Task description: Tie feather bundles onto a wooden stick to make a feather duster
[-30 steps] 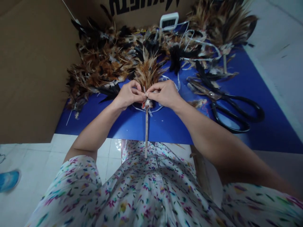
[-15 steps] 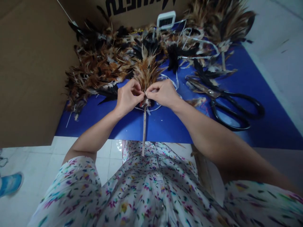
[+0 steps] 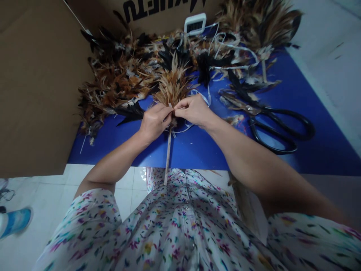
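Note:
A feather duster (image 3: pixel 172 84) with tan and brown feathers lies in front of me, its thin wooden stick (image 3: pixel 168 152) reaching past the table edge toward my lap. My left hand (image 3: pixel 154 121) is closed around the base of the feathers, where they meet the stick. Close against it, my right hand (image 3: pixel 194 111) pinches at the same spot with thumb and forefinger. A short end of white ribbon (image 3: pixel 170 105) pokes up between the fingertips. More of this ribbon loops on the table behind the right hand. The exact grip at the fingertips is partly hidden.
Large black-handled scissors (image 3: pixel 279 128) lie at right on the blue table (image 3: pixel 197 154). Loose feathers (image 3: pixel 118 75) are heaped at left and back. Another feather duster (image 3: pixel 263 64) lies back right. A small white digital timer (image 3: pixel 195 24) stands before a cardboard box (image 3: pixel 166 19).
My left hand has turned from an open-looking pinch to fingers folded round the feather base. The stick's lower end has swung slightly left. My right hand stays pinched at nearly the same place.

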`<state>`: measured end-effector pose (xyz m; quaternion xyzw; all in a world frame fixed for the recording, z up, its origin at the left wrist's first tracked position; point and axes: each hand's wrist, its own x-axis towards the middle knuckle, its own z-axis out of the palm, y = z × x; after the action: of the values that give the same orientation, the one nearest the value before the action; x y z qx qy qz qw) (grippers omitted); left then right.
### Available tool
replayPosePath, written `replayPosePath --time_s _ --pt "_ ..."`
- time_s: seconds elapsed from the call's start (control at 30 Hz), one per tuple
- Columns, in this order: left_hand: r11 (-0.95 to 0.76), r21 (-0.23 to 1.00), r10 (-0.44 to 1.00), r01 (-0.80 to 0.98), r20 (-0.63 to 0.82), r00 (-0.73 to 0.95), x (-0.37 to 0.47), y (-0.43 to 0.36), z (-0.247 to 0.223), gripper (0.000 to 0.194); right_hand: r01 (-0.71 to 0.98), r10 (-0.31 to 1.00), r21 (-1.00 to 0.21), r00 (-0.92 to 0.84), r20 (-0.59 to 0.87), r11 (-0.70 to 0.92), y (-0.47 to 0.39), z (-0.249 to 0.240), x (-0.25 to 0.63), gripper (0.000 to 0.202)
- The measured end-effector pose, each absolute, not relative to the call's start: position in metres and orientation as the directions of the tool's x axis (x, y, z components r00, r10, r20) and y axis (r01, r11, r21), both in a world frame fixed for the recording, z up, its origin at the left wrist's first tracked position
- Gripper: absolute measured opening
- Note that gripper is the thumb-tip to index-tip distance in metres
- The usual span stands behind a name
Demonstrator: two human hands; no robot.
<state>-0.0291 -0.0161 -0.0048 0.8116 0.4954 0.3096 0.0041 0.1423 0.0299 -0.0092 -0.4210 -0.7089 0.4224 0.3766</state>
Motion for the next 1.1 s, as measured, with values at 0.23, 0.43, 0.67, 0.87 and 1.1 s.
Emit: replayPosePath --time_s 0.23,0.43,0.67,0.87,1.1 --pt "-0.462 0.261 0.845 0.848 0.42 0.332 -0.027 -0.02 0.0 0.02 0.314 0.907 -0.893 -0.373 0.195 0.321 0.03 -0.006 0.142 0.013" --pt "-0.374 0.418 0.908 0.828 0.346 0.236 -0.027 -0.015 0.006 0.008 0.399 0.89 -0.828 -0.389 0.236 0.394 0.026 0.003 0.145 0.016" --pt "-0.213 0.785 0.974 0.582 0.122 0.191 -0.034 -0.005 0.003 0.01 0.382 0.876 -0.829 -0.421 0.236 0.408 0.029 0.002 0.148 0.017" --pt "-0.068 0.894 0.982 0.443 -0.02 0.19 -0.031 -0.005 0.003 0.01 0.331 0.887 -0.878 -0.422 0.19 0.345 0.032 -0.003 0.146 0.014" --pt "-0.143 0.85 0.985 0.507 0.071 0.159 -0.033 -0.003 -0.005 0.005 0.241 0.905 -0.939 -0.405 0.132 0.245 0.03 -0.007 0.142 0.008"
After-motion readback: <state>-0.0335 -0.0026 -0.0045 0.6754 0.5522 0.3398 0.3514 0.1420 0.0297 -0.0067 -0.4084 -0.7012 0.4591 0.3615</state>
